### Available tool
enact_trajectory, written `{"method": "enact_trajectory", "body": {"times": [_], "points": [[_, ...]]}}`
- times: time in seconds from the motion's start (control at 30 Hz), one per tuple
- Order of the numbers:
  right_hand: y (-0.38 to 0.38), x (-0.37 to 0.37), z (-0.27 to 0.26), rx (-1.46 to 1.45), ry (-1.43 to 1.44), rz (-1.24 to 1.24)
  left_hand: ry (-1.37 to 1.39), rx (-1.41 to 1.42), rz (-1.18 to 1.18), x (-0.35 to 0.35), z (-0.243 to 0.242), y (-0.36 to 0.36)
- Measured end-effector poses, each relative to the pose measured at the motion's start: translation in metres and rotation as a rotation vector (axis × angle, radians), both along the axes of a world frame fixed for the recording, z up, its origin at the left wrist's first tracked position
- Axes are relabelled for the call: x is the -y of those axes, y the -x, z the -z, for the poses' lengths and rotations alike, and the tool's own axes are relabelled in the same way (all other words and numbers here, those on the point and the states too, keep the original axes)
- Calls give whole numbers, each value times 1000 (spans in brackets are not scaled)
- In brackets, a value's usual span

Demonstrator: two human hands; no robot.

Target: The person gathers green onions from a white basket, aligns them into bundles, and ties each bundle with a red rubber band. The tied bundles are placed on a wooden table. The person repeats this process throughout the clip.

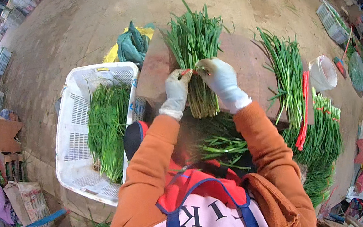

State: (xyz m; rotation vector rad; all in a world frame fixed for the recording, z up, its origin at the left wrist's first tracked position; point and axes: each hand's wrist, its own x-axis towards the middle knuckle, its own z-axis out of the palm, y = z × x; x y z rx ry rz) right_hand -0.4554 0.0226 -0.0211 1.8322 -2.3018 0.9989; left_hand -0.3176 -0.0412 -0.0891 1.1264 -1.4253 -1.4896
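A bunch of long green leaves that look like garlic chives [196, 41] lies on a flat brownish board [245, 62] before me, its pale cut ends towards my body. My left hand [177, 88], in a whitish glove, pinches a red tie [186, 72] at the bunch's left side. Opposite it, my gloved right hand [220, 75] has its fingertips together at the bunch, with red showing beside them; its fingers partly hide the tie. Loose chives [285, 69] rest on the board's right side. Several red strips [304, 110] lie along their lower right edge.
A white plastic crate [70, 133] holding chives [111, 126] stands at left. Behind it are green and yellow sacks [132, 43]. To the right are a white bucket [323, 72] and tied chive bunches [326, 128]. Loose stalks [223, 146] lie near my lap.
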Motion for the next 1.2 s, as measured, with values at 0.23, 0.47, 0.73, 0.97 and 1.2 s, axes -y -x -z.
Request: {"method": "enact_trajectory", "body": {"times": [0.23, 0.47, 0.73, 0.97, 1.2], "points": [[25, 14, 78, 476, 66, 395, 450, 140, -119, -15, 13, 17], [42, 17, 108, 701, 8, 353, 406, 131, -87, -10, 10, 20], [49, 6, 108, 632, 2, 268, 266, -64, 52, -3, 21, 20], [32, -28, 47, 420, 150, 17, 178, 23, 61, 1, 13, 15], [19, -23, 27, 14, -31, -87, 151, 59, 114, -4, 5, 11]]}}
